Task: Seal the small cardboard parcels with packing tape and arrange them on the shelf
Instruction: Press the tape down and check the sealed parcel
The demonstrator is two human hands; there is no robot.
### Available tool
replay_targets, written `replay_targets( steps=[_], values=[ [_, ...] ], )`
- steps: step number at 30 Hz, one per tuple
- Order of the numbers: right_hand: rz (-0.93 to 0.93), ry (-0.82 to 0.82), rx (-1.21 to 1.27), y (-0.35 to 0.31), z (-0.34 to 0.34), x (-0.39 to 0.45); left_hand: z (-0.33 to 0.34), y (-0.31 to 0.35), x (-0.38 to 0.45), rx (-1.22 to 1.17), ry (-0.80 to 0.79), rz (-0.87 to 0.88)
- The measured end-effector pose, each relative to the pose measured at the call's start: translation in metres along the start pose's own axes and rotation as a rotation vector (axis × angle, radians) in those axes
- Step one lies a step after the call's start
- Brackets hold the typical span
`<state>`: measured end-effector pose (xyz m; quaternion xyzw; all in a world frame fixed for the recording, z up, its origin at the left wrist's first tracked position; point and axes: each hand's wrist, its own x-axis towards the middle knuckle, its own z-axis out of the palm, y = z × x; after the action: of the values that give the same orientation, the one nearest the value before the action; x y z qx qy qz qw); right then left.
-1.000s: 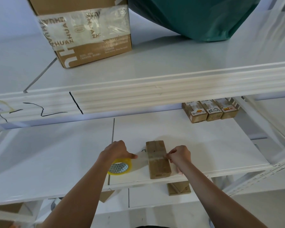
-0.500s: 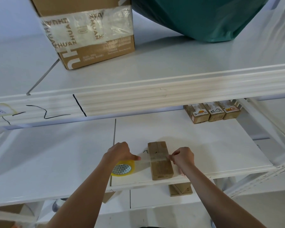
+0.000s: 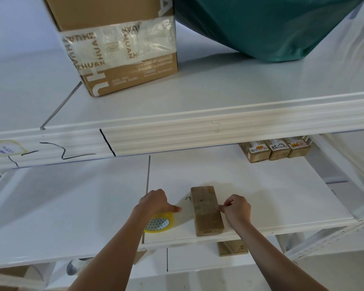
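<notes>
A small brown cardboard parcel (image 3: 206, 210) lies lengthwise near the front edge of the white middle shelf (image 3: 271, 198). Left of it, my left hand (image 3: 156, 201) grips a yellow roll of clear packing tape (image 3: 160, 223), thumb pointing toward the parcel. A clear strip runs from the roll across the parcel's top. My right hand (image 3: 235, 208) pinches the strip's free end at the parcel's right side. Three small labelled parcels (image 3: 274, 148) stand in a row at the back right of the same shelf.
On the upper shelf (image 3: 219, 97) sit a large taped cardboard box (image 3: 118, 47) and a green bag (image 3: 261, 26). Its thick front beam (image 3: 198, 133) overhangs the middle shelf. Another brown parcel (image 3: 231, 248) lies on the level below.
My view has drifted slightly. Both hands have sunk toward the shelf, bringing the tape strip down onto the parcel's top. The parcel has stayed in place.
</notes>
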<state>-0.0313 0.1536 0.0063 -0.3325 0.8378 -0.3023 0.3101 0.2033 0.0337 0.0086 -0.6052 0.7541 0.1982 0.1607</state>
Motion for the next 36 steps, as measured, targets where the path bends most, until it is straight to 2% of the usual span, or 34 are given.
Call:
replay_targets(
  steps=[4, 7, 12, 16, 27, 36],
  values=[
    [-0.147, 0.045, -0.055, -0.006, 0.008, -0.010, 0.001, 0.000, 0.001, -0.003, 0.003, -0.002],
    [-0.183, 0.043, -0.166, -0.005, 0.014, -0.015, 0.002, 0.000, 0.002, -0.012, -0.003, -0.010],
    [-0.252, -0.039, -0.538, -0.014, 0.018, -0.028, 0.002, -0.001, -0.001, -0.037, -0.007, -0.009],
    [-0.264, -0.085, -0.703, -0.034, 0.033, -0.031, 0.004, -0.001, -0.003, -0.064, 0.004, -0.009],
    [-0.143, -0.110, -0.729, -0.055, 0.058, -0.027, 0.005, 0.007, -0.010, -0.047, 0.039, -0.065],
    [-0.003, -0.132, -0.470, -0.050, 0.067, -0.026, 0.005, 0.006, -0.011, -0.078, 0.047, -0.070]
  ],
)
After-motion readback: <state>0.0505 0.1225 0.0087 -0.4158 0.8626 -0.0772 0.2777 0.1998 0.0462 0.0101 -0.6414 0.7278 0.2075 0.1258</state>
